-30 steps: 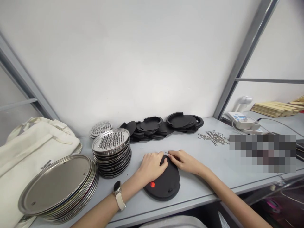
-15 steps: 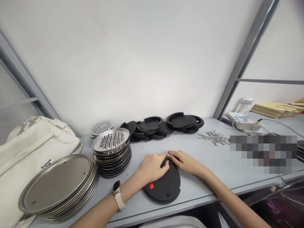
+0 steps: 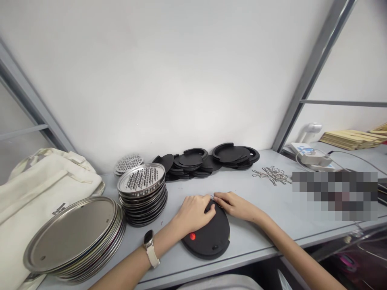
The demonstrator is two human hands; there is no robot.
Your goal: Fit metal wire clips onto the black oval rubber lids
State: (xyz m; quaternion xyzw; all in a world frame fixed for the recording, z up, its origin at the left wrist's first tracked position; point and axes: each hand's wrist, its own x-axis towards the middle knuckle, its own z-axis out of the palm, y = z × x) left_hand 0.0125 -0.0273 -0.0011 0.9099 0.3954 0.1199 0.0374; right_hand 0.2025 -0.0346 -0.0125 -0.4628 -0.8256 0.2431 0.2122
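Observation:
A round black plastic disc (image 3: 208, 233) with a red dot and a small slot lies near the front edge of the grey table. My left hand (image 3: 196, 211), with a watch on its wrist, is closed over the disc's upper left, thumb pressing on its face. My right hand (image 3: 231, 204) is pinched at the disc's far edge, close to the left fingertips. A sliver of thin wire hook (image 3: 212, 196) shows between the two hands' fingertips; most of it is hidden. Several similar metal hooks (image 3: 273, 175) lie in a loose pile to the right.
Stacked metal grater discs (image 3: 141, 179) stand left of my hands, with large oval metal plates (image 3: 75, 233) nearer. More black discs (image 3: 192, 158) are heaped along the wall. A cream bag (image 3: 45, 181) lies far left. Wooden pieces (image 3: 350, 139) and a white power adapter (image 3: 314, 157) are at right.
Almost nothing differs. The fingertips at the disc's far edge have shifted very slightly; both hands stay in place on the disc.

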